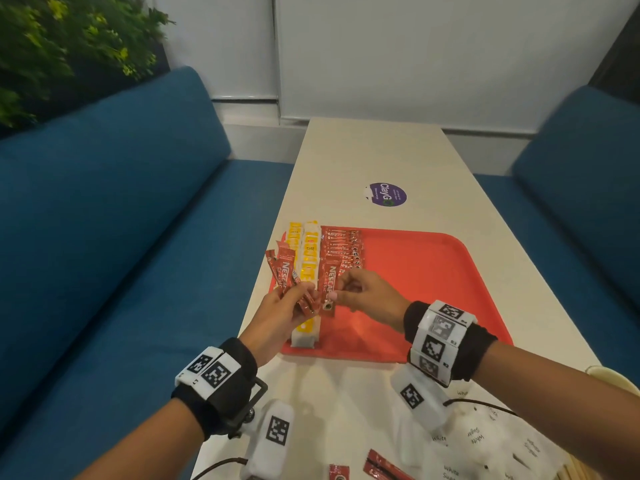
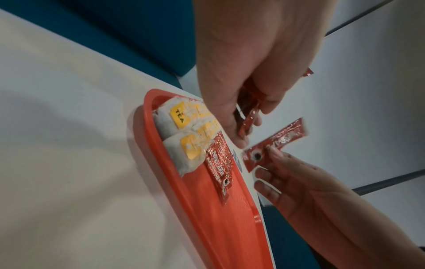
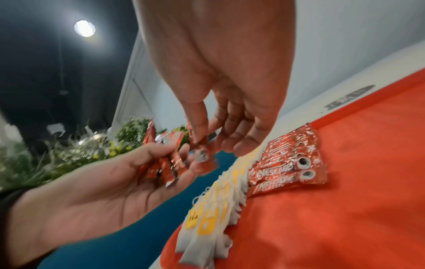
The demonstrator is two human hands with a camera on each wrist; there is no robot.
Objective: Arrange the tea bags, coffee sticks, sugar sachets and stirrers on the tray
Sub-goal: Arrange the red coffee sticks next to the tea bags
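Head view, done: tea bags [image 1: 306,268] lie in two rows along the left edge of the red tray [image 1: 433,271], with a row of coffee sticks [image 1: 344,249] just beside them.
Head view, left: sugar sachets [image 1: 478,441] and two loose sticks [image 1: 384,465] wait on the desk [image 1: 374,157] near the person; stirrers barely show at the lower right corner.
Head view, room: the tray's right part is bare; the desk's left edge runs close by the tea bags.
Left wrist view, grip: left hand [image 2: 253,76] curled round a bunch of sticks [image 2: 249,116].
Right wrist view, grip: right hand [image 3: 220,76] pinches one stick [image 3: 197,145] at its end, above the tray's left part.
Judgement: coffee step midway; sugar and stirrers not yet placed.
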